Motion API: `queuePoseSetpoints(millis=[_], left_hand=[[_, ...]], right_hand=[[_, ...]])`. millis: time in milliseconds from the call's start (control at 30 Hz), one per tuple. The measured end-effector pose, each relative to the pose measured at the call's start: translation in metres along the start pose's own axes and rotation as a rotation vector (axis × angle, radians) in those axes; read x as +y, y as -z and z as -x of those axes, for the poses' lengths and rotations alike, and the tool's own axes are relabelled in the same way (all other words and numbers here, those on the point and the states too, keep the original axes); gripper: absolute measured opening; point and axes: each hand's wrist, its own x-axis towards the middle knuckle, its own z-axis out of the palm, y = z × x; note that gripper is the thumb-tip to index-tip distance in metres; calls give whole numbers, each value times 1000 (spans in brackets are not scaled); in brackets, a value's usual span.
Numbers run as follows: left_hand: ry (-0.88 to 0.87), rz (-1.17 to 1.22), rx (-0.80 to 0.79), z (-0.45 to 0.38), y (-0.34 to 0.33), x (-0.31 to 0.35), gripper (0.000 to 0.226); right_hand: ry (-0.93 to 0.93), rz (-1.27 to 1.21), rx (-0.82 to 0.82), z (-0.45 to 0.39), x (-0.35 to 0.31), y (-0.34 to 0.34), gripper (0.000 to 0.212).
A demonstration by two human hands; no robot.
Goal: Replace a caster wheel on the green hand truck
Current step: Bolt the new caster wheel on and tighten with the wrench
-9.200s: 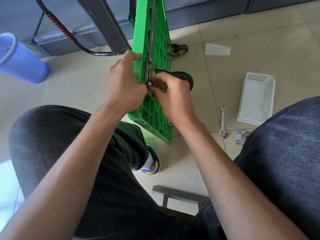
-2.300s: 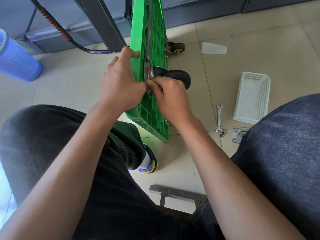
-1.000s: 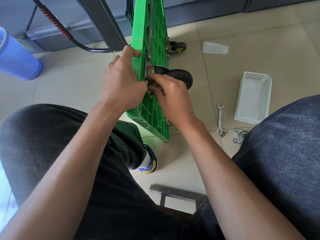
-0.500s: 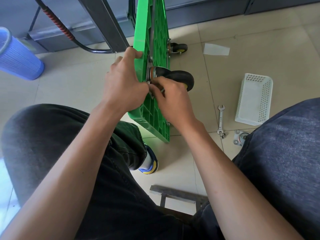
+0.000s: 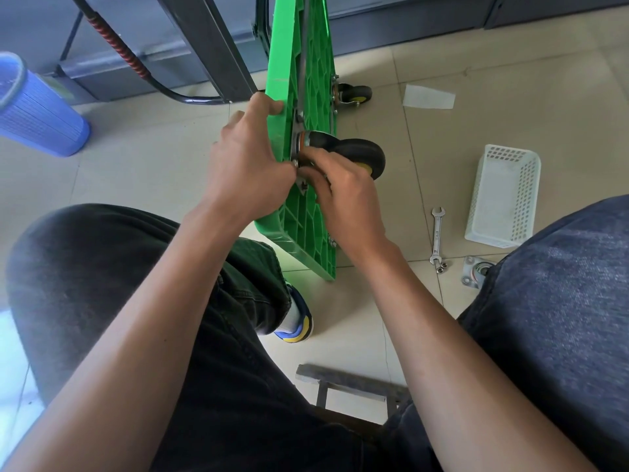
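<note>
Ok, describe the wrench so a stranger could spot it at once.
Start at the white perforated basket on the tiled floor, right of the upright green hand truck. Just left of it lies the wrench, slim, silver and open-ended, with loose nuts at its near end.

One head-worn wide-angle view looks steeply down and forward, close over the hands; edges bend, seemingly lens distortion.

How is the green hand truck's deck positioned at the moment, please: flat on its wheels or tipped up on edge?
Tipped up on edge: the green deck stands upright on the floor, its caster wheel sticking out sideways.
</note>
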Motion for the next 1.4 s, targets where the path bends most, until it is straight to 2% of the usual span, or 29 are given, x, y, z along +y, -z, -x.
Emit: queuePoseSetpoints(millis=[467,1400], left_hand=[[6,21,0,0,-1,0,65],[-45,59,26,4,-3,-5,64]], right_hand=[[-5,-42,4,3,1,-7,25],[-243,-147,-51,-1,-13,-5,15]])
